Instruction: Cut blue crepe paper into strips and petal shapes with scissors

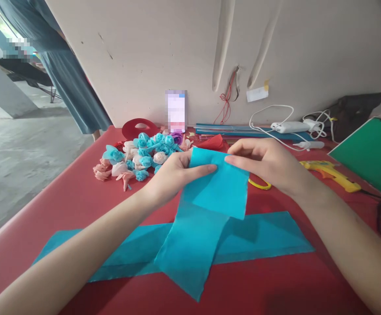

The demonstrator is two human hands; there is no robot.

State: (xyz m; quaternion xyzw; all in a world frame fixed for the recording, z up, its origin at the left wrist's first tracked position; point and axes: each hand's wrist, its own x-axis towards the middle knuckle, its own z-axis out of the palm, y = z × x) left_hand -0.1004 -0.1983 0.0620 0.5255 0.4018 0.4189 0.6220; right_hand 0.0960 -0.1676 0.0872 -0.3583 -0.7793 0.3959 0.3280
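A folded strip of blue crepe paper (216,188) is held up in front of me, its loose end hanging toward the table. My left hand (182,168) pinches its upper left part, the thumb lying across the front. At the top right edge, my right hand (259,162) grips the same strip between thumb and fingers. Beneath it, longer blue crepe paper strips (269,238) lie flat across the table. Yellow-handled scissors (260,183) show partly behind the held paper.
Blue, white and pink paper flowers (144,151) are heaped on the red table (62,208). A yellow glue gun (333,175) lies at right near a green board (374,153). A phone (176,111) leans on the wall by a red roll (140,128). A person (68,74) stands at left.
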